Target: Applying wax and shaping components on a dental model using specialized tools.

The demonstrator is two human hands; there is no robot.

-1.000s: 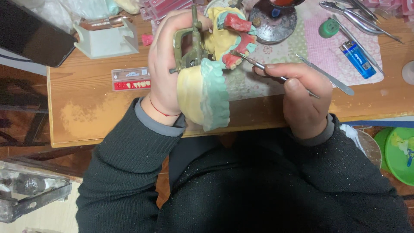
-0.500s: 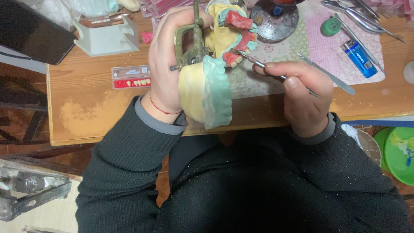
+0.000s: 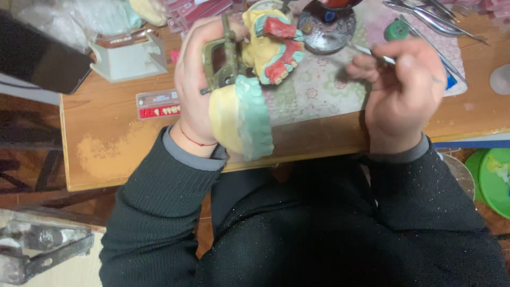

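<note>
My left hand (image 3: 197, 85) grips a dental model on a green metal articulator (image 3: 226, 58). Its near base is yellow and pale green plaster (image 3: 244, 119); the upper part carries red wax with teeth (image 3: 279, 53). My right hand (image 3: 404, 87) holds a thin metal instrument (image 3: 366, 50), lifted to the right of the model, its tip pointing left toward a small round metal dish (image 3: 326, 29). The tip is apart from the wax teeth.
The wooden table edge (image 3: 133, 159) runs across. On it lie a strip of artificial teeth (image 3: 158, 104), a white stand (image 3: 130, 56), a patterned mat (image 3: 319, 87), several metal tools (image 3: 435, 16) and a green cap (image 3: 397, 29). A green bowl (image 3: 496, 180) sits lower right.
My right hand has drawn the instrument away from the wax teeth, up and to the right toward the metal dish. The view has shifted slightly; my left hand still holds the model.
</note>
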